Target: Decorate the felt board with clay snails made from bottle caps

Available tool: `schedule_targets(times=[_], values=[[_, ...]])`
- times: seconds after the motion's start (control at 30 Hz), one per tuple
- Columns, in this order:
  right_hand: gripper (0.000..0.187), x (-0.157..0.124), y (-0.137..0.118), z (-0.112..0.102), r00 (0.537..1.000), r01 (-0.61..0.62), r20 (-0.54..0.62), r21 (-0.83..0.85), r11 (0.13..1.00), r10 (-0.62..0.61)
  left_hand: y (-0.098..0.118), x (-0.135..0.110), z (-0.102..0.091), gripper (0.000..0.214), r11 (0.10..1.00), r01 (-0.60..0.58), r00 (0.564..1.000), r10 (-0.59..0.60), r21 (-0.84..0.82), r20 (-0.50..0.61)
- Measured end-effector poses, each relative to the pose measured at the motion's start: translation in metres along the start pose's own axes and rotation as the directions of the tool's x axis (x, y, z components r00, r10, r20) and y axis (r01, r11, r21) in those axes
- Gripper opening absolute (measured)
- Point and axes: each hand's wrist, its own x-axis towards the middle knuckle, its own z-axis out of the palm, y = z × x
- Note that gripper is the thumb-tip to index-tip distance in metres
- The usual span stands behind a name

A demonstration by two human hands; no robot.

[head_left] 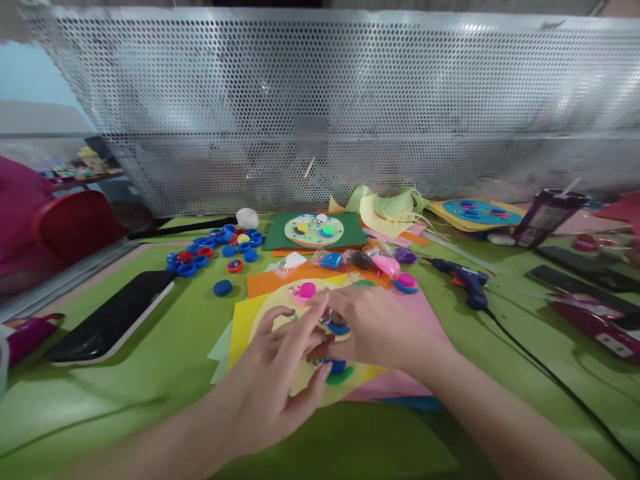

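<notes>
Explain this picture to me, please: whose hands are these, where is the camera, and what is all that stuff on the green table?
There is no machine here. A person wears a camera on the head, looking down, so the two bare hands are their own. The left hand has its fingers spread. The right hand meets it at a small blue cap on a pale yellow paper disc. Whether the cap is pinched or just pressed down is hard to tell. On the green table lie coloured paper sheets, a heap of bottle caps, a black phone on the left and a blue glue gun on the right. A perforated metal screen stands behind.
</notes>
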Motion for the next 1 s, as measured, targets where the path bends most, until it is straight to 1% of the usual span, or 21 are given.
schedule_targets(times=[0.1,0.2,0.27,0.4,0.47,0.53,0.67,0.7,0.77,0.87,0.9,1.0], values=[[0.027,0.001,0.002,0.000,1.000,0.007,0.011,-0.033,0.999,-0.006,0.001,0.001,-0.003,0.071,1.000,0.018,1.000,-0.018,-0.023,0.002],[0.022,0.002,0.002,0.007,0.996,0.082,-0.020,-0.073,0.994,-0.084,0.004,0.001,0.000,0.072,1.000,-0.008,0.999,0.008,-0.007,0.051],[0.020,0.001,0.003,0.009,0.992,0.120,-0.019,-0.091,0.989,-0.122,0.004,0.000,0.002,0.073,1.000,-0.014,0.997,0.014,0.011,0.074],[0.025,-0.001,0.008,0.001,0.995,0.095,0.018,-0.144,0.985,-0.093,0.002,0.000,0.000,0.070,0.999,0.014,1.000,-0.014,0.034,0.008],[0.027,-0.001,0.010,-0.002,0.995,0.096,0.012,-0.169,0.981,-0.095,0.002,0.001,-0.002,0.068,0.999,0.047,0.999,-0.046,0.023,-0.012],[0.028,0.000,0.009,-0.002,0.994,0.109,0.016,-0.188,0.976,-0.108,0.003,0.002,-0.003,0.068,0.998,0.062,0.998,-0.062,-0.004,-0.004],[0.024,0.001,0.007,0.004,0.989,0.147,0.045,-0.194,0.970,-0.141,0.007,0.003,-0.001,0.069,0.997,0.049,0.998,-0.047,-0.068,0.028],[0.022,0.001,0.007,0.004,0.988,0.154,0.049,-0.195,0.969,-0.148,0.007,0.003,-0.001,0.068,0.996,0.063,0.998,-0.061,-0.071,0.027],[0.021,-0.001,0.009,0.002,0.988,0.153,0.044,-0.200,0.968,-0.147,0.006,0.002,0.000,0.066,0.988,0.128,0.992,-0.128,-0.080,0.006],[0.033,-0.002,0.012,-0.002,0.991,0.135,0.029,-0.207,0.969,-0.131,0.001,-0.001,0.000,0.067,0.961,0.246,0.968,-0.249,-0.124,-0.009],[0.033,-0.002,0.012,-0.002,0.991,0.136,0.031,-0.211,0.968,-0.132,0.000,-0.001,0.001,0.067,0.952,0.271,0.962,-0.274,-0.141,0.001],[0.020,-0.001,0.010,0.002,0.985,0.169,0.060,-0.217,0.961,-0.160,-0.002,-0.003,0.004,0.070,0.938,0.290,0.957,-0.284,-0.190,0.056]])
